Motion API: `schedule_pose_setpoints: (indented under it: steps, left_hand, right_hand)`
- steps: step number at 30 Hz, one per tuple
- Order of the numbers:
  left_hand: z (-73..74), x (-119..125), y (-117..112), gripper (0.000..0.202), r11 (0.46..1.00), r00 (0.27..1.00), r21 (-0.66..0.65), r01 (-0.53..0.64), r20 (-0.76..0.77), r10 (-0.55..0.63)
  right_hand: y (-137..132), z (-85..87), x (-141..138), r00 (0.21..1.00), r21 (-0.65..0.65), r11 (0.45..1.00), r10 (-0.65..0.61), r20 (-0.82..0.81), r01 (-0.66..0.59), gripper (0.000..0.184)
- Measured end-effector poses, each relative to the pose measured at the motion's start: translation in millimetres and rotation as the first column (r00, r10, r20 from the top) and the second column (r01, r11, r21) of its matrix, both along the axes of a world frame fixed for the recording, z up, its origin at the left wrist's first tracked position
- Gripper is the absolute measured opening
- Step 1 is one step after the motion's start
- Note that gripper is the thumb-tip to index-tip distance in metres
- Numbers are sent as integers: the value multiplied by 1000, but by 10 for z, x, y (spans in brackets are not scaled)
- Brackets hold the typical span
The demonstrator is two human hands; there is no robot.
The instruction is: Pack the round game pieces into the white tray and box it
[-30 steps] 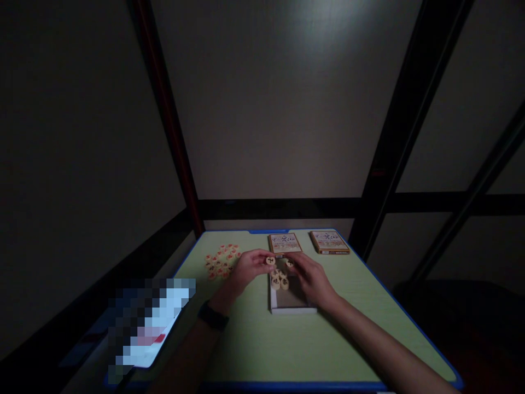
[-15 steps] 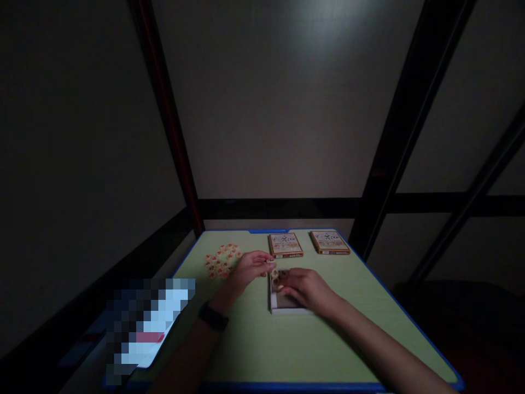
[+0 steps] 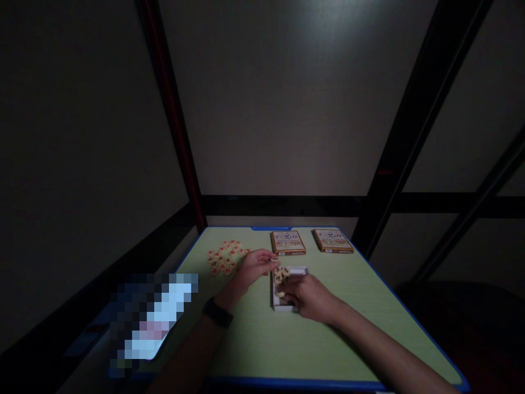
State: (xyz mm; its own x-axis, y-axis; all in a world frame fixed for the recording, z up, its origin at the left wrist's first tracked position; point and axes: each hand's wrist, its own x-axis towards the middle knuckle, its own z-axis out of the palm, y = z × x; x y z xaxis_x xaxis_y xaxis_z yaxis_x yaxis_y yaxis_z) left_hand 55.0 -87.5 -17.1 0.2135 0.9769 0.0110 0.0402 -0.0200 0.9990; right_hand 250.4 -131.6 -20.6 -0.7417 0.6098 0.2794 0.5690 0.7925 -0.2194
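Head view: apparent step loads the near box (image 3: 283, 308), left hand (image 3: 255, 267) gripping a piece (image 3: 274, 260), right hand (image 3: 310, 298) hold unclear; next placement requires alignment.

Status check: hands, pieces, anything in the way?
Left hand pinching a round piece. Right hand over the white tray, grip unclear. Black-marked pieces in the tray's far left corner. Right hand hides part of the tray.

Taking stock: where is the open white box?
Head view: the box is on the green table, right of the left hand, partly beneath the right hand.
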Motion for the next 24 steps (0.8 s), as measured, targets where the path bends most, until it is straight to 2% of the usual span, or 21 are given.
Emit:
schedule_pose_setpoints:
  steps: [7,16,20,24]
  left_hand:
    - [-73,13,50,40,1000,999,20,3,36,-4]
    - [-85,16,68,40,1000,997,23,-2,73,0]
    - [-86,15,63,41,1000,998,13,12,62,-13]
    - [-76,8,46,45,999,996,16,36,83,-37]
  right_hand:
    - [21,-35,-21,997,-14,997,-72,22,72,12]
    - [23,-49,-9,983,-81,981,-181,-27,179,25]
    - [21,-56,-35,982,-81,980,-183,-42,179,18]
    - [38,-93,-48,976,-122,981,-168,-141,151,16]
